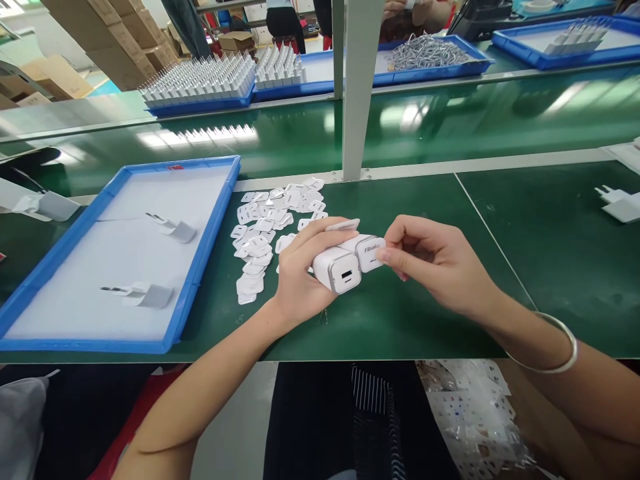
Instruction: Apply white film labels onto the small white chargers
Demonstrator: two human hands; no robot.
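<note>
My left hand [299,277] grips a white wall charger [339,268] with its USB port facing me, just above the green table. A second white charger [369,252] printed with a brand name lies against it. My right hand [434,261] pinches that second charger's right end with thumb and fingertips. A small white sticker [343,225] rests on top of my left fingers. A pile of several white stickers [273,230] lies on the table just left of my left hand.
A blue tray [190,303] at left holds two white chargers [173,228] [143,294]. Another charger [620,203] lies at far right. A grey post [361,87] stands behind the work spot. Beyond a green conveyor [450,127] sit more blue trays [200,107] with several chargers.
</note>
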